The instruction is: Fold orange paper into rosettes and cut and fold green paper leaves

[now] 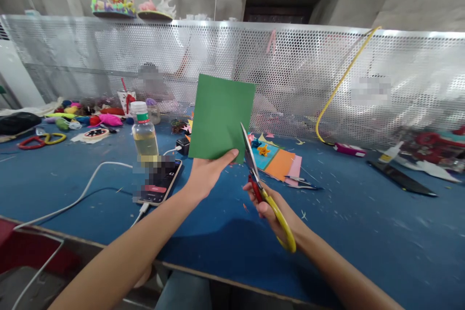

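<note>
My left hand (pixel 210 174) grips a sheet of green paper (pixel 221 116) by its lower edge, thumb in front, and holds it upright above the table. In my right hand (pixel 271 206) is a pair of scissors (pixel 250 152) with yellow and red handles. The blades point up and lie close by the paper's right edge; whether they touch it I cannot tell. Behind the scissors, blue, orange and pink paper sheets (pixel 279 163) lie on the table, with a small orange paper star (pixel 264 149) on top.
On the left are a charging phone (pixel 163 181), a bottle (pixel 144 133), a white cable (pixel 87 193) and another pair of scissors (pixel 43 140). A craft knife (pixel 401 178) and a glue bottle (pixel 390 152) lie right. A perforated metal screen (pixel 290 77) backs the blue table (pixel 348 232).
</note>
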